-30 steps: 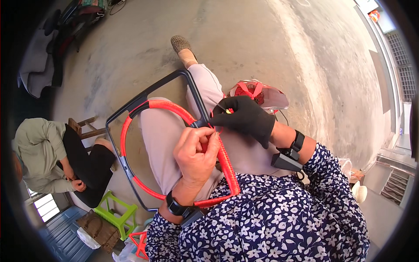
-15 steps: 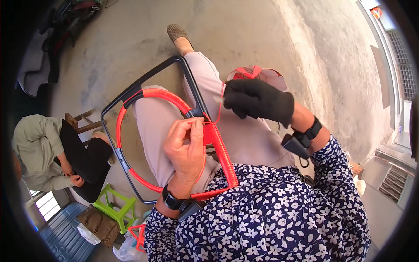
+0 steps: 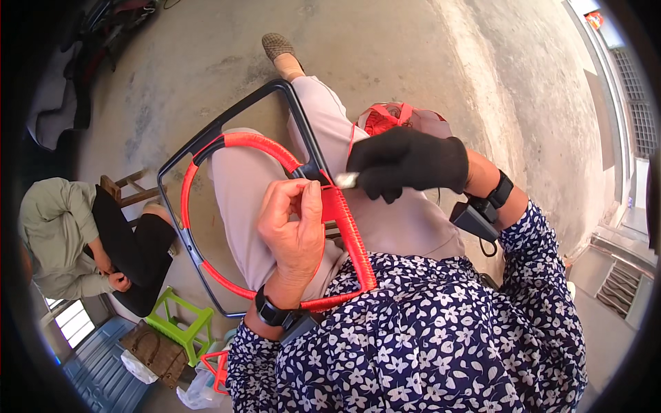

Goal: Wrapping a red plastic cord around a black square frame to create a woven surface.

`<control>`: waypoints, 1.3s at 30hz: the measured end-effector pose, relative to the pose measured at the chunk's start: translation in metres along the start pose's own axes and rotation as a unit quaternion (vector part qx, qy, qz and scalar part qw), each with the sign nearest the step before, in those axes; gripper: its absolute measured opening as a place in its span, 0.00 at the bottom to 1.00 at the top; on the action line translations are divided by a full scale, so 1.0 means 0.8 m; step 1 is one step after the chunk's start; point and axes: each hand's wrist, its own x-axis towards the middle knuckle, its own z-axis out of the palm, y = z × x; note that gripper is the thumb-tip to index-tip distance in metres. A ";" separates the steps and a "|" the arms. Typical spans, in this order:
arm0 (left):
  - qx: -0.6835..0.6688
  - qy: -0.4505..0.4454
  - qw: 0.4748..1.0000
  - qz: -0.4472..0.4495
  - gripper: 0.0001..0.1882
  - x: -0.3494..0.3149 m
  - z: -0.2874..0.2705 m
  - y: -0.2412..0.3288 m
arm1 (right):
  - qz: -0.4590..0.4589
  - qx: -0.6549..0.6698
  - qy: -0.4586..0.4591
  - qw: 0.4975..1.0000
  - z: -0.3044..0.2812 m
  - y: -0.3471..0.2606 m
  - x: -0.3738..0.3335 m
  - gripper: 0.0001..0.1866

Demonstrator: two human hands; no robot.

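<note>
While the frame (image 3: 303, 122) lies across the lap, its red-wrapped bar (image 3: 354, 241) slants from between the hands toward the waist. The bare left hand (image 3: 292, 224), nearer, pinches red cord (image 3: 328, 186) just left of the bar's upper end; the gloved right hand (image 3: 410, 165), to its right, grips a small pale object (image 3: 347, 180). Beyond sits a red bag (image 3: 387, 118).

A black frame (image 3: 301, 121) lay aslant over the person's lap (image 3: 396, 227). Red cord (image 3: 258, 142) wrapped most of its curved inner ring (image 3: 185, 199) and closely covered one straight side (image 3: 354, 241); a small, blurred pale object (image 3: 348, 180) sat beside that side's far end.
</note>
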 end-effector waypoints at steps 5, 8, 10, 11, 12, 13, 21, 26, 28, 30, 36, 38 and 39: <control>-0.006 -0.009 1.000 -0.001 0.04 0.002 0.001 -0.004 | 0.093 0.142 0.144 0.975 0.011 0.030 -0.013 0.13; -0.033 -0.006 0.999 -0.027 0.04 0.003 0.004 0.005 | 0.059 -0.022 0.076 0.995 0.027 0.004 -0.011 0.11; -0.009 -0.005 1.000 -0.010 0.04 0.003 0.002 0.002 | 0.039 -0.064 0.071 0.995 0.025 -0.009 0.002 0.12; 0.013 -0.002 1.000 0.008 0.05 0.004 0.002 0.001 | 0.020 -0.109 0.065 0.992 0.024 -0.014 0.007 0.12; 0.012 -0.003 1.000 0.010 0.05 0.005 0.002 0.003 | 0.030 -0.113 0.062 0.991 0.025 -0.019 0.011 0.12; 0.029 -0.007 0.999 0.021 0.05 0.003 0.002 0.006 | 0.029 -0.115 0.062 0.991 0.023 -0.016 0.013 0.12; 0.081 -0.021 0.995 0.054 0.05 -0.001 0.000 0.012 | 0.063 -0.076 0.034 0.995 0.022 -0.013 0.029 0.11; 0.087 -0.027 0.992 0.083 0.05 -0.003 0.003 0.007 | 0.097 -0.067 0.028 0.993 0.018 -0.022 0.032 0.10; 0.087 -0.032 0.991 0.093 0.05 0.000 0.006 0.008 | 0.114 -0.074 0.031 0.990 0.008 -0.006 0.029 0.09; 0.087 -0.032 0.990 0.103 0.05 0.000 0.006 0.010 | -0.084 -0.175 0.186 0.963 -0.004 0.044 0.034 0.07; 0.026 -0.122 0.983 0.131 0.06 -0.001 -0.007 0.011 | 0.024 0.095 0.443 0.891 -0.130 0.090 -0.013 0.12; -0.003 -0.084 0.994 0.063 0.08 -0.002 -0.005 0.009 | 0.009 0.093 0.486 0.869 -0.145 0.127 -0.029 0.13; -0.005 -0.078 0.995 0.064 0.08 -0.002 -0.003 0.009 | -0.003 0.095 0.499 0.862 -0.147 0.140 -0.039 0.13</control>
